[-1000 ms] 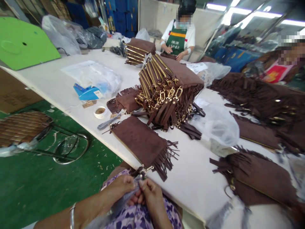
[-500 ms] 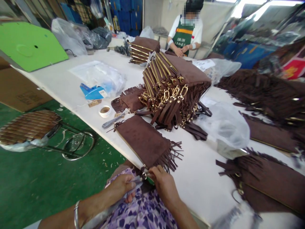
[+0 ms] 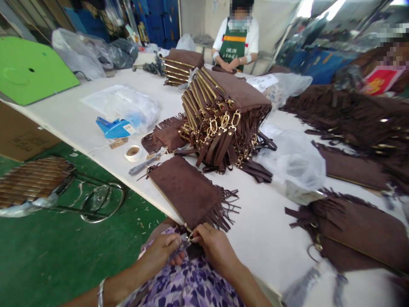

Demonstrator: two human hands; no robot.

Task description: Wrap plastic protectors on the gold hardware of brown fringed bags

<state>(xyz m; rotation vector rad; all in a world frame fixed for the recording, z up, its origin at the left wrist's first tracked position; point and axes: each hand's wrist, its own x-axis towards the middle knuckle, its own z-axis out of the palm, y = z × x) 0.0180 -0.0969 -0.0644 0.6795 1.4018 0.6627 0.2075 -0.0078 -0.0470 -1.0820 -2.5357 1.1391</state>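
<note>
A brown fringed pouch [image 3: 185, 187] lies flat at the table's front edge, its zipper side toward me and its fringe to the right. At its near corner, my right hand [image 3: 212, 245] pinches a small gold clasp [image 3: 190, 237]. My left hand [image 3: 168, 248] is closed on a crumpled piece of clear greyish plastic wrap [image 3: 184, 243], close beside the clasp. Part of a dark strap [image 3: 194, 251] shows below my right fingers. Both hands are above my lap, just off the table edge. My fingers partly cover the clasp and the wrap.
A tall stack of brown pouches [image 3: 236, 91] with gold clasps stands mid-table. Left of it are a tape roll [image 3: 133, 153], a blue tape dispenser [image 3: 114, 127] and plastic bags. More fringed pouches [image 3: 364, 230] lie right. A co-worker [image 3: 234, 42] stands at the far side. A stool [image 3: 38, 181] is at left.
My right hand has shifted slightly left, closer to my left hand, and its fingers are now at the clasp. The whole view has moved a little; the pouch still lies in place.
</note>
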